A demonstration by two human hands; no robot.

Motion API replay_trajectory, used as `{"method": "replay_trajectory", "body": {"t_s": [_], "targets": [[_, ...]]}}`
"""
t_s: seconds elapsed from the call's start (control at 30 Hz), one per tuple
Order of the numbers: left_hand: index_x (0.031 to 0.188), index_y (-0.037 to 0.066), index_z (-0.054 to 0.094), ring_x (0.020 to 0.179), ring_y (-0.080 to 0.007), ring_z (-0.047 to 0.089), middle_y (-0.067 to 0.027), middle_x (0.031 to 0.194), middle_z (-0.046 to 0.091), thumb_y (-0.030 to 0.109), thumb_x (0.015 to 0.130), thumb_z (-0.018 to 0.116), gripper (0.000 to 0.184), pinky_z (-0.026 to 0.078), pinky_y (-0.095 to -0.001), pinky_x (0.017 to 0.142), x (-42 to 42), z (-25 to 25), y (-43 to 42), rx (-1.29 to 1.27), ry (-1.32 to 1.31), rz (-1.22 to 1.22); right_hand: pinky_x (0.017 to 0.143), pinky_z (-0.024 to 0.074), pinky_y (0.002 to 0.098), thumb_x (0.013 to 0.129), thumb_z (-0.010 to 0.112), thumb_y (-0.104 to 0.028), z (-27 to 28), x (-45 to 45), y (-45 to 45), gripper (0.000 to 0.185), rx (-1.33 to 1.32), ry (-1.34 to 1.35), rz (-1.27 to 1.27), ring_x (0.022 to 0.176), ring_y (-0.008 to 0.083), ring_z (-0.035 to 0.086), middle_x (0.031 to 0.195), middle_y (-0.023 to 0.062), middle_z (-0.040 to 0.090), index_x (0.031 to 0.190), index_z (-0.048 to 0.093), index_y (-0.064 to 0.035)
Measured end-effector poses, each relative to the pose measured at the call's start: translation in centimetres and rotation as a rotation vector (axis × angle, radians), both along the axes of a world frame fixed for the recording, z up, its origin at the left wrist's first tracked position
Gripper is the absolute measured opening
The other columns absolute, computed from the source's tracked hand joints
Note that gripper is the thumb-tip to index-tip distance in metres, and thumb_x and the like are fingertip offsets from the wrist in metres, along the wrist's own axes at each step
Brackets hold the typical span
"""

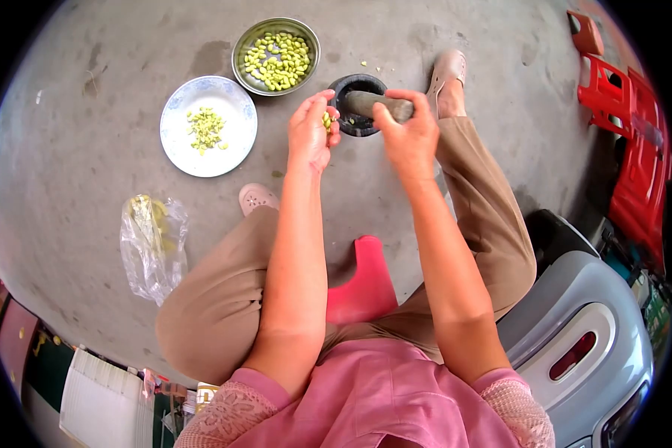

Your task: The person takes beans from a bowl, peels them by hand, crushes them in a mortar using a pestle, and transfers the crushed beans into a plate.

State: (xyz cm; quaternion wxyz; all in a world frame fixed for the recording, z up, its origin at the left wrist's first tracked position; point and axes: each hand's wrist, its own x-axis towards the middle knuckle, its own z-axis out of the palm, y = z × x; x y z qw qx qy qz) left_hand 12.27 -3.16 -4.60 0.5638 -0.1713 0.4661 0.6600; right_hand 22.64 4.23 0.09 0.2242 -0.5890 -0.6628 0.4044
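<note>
One stone pestle [366,103], set in the mouth of a dark mortar [339,120] on the concrete floor [89,149]. Lies aslant, inner end inside the bowl of the mortar, thick outer end projecting past the rim on the right. Runs with long axis nearly crosswise to the body, outer end pointing right and slightly back toward the body. Grasped at the outer end by the right hand [414,138], thumb on the near side, fingers on the far side. Curled at the left edge of the mortar: fingers of the left hand [310,138], closed loosely around a few green beans [327,122]. Step in hand, by judgement: transfer of a small portion at the mortar; loading or unloading, cannot tell. Next move, by judgement: calls for pestle tilted clear of the mouth and, before any downward stroke, left fingertips clear of the rim. Beyond the left hand: steel bowl [237,63] with whole beans. Left of that hand: white plate [178,134] with smaller green pieces. Nearer the body, left side: clear plastic bag [151,254] with pale green contents. Between the knees: red stool [366,287].
</note>
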Motion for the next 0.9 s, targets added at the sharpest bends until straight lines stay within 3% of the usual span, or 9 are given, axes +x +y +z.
{"method": "replay_trajectory", "body": {"t_s": [0.13,0.23,0.3,0.43,0.5,0.57,0.67,0.77,0.9], "targets": [[0.107,0.006,0.053,0.044,-0.0047,0.037,0.0,0.065,0.047,0.021,0.085,0.051,0.026,0.024,-0.0175,0.035,0.6,-0.1,0.5,-0.082,0.162,-0.26,0.055,0.0454,0.0243,0.068,0.065,-0.01,3.2,1.0,1.1,0.023,-0.001,0.117,-0.04,0.062,0.0111,0.058,0.068,0.0044,0.058,0.089,0.055,-0.0047],[0.115,0.01,0.05,0.043,-0.0036,0.033,0.0009,0.065,0.047,0.024,0.086,0.05,0.032,0.022,-0.0167,0.036,1.6,-0.2,0.7,-0.116,0.266,-0.434,0.053,0.0443,0.0224,0.069,0.064,-0.008,4.9,1.0,1.1,0.022,-0.094,0.203,-0.114,0.059,0.0091,0.057,0.067,0.0047,0.058,0.089,0.055,-0.0039],[0.112,0.008,0.052,0.044,-0.0052,0.037,-0.0007,0.061,0.05,0.024,0.086,0.049,0.031,0.028,-0.0203,0.037,1.8,0.1,0.7,-0.157,0.253,-0.375,0.052,0.0438,0.0216,0.07,0.064,-0.007,5.2,1.0,1.0,0.022,-0.102,0.208,-0.125,0.057,0.0085,0.057,0.066,0.0048,0.058,0.089,0.055,-0.0034],[0.112,0.008,0.048,0.042,-0.0048,0.033,-0.0009,0.065,0.046,0.027,0.088,0.046,0.031,0.022,-0.0178,0.035,0.5,0.5,0.6,-0.142,0.084,-0.274,0.053,0.0435,0.0215,0.07,0.064,-0.008,5.4,1.3,0.8,0.022,-0.089,0.205,-0.104,0.058,0.0083,0.056,0.066,0.0035,0.057,0.089,0.055,-0.0036],[0.104,0.006,0.05,0.044,-0.0062,0.034,-0.0028,0.067,0.047,0.027,0.088,0.045,0.027,0.023,-0.0181,0.035,-0.2,-0.6,0.4,-0.009,-0.003,0.014,0.053,0.0432,0.0214,0.07,0.064,-0.008,5.2,1.2,0.7,0.022,-0.081,0.208,-0.097,0.058,0.008,0.055,0.066,0.0031,0.057,0.089,0.055,-0.0036],[0.095,0.004,0.05,0.045,-0.0098,0.04,-0.006,0.069,0.05,0.026,0.086,0.046,0.024,0.029,-0.0215,0.034,-0.6,-1.4,0.1,0.045,-0.084,0.123,0.054,0.0424,0.0209,0.069,0.065,-0.008,4.8,1.1,0.8,0.022,-0.041,0.213,-0.077,0.058,0.0074,0.053,0.065,0.002,0.056,0.089,0.055,-0.0035],[0.095,0.004,0.05,0.062,-0.0193,0.05,-0.0105,0.081,0.052,0.018,0.083,0.046,0.019,0.044,-0.0276,0.052,-1.2,-0.8,0.2,0.116,-0.273,0.355,0.054,0.0421,0.0207,0.069,0.065,-0.008,4.4,0.9,0.8,0.022,-0.032,0.206,-0.08,0.058,0.0071,0.052,0.066,0.0013,0.056,0.088,0.056,-0.0034],[0.094,0.002,0.05,0.067,-0.0225,0.052,-0.0129,0.085,0.053,0.016,0.083,0.044,0.019,0.047,-0.0313,0.059,-1.1,-0.2,0.8,0.13,-0.285,0.43,0.055,0.0421,0.0209,0.069,0.065,-0.009,4.2,0.5,0.6,0.022,-0.027,0.187,-0.104,0.059,0.0062,0.05,0.067,-0.0003,0.055,0.088,0.056,-0.004],[0.099,0.001,0.049,0.072,-0.0233,0.054,-0.0136,0.086,0.054,0.008,0.084,0.044,0.017,0.049,-0.0332,0.062,-0.8,-2.3,0.0,0.198,-0.151,0.314,0.056,0.0441,0.0248,0.068,0.066,-0.012,0.7,0.2,0.3,0.024,-0.012,0.177,-0.077,0.06,0.0107,0.054,0.067,0.0035,0.057,0.089,0.056,-0.0054]]}}
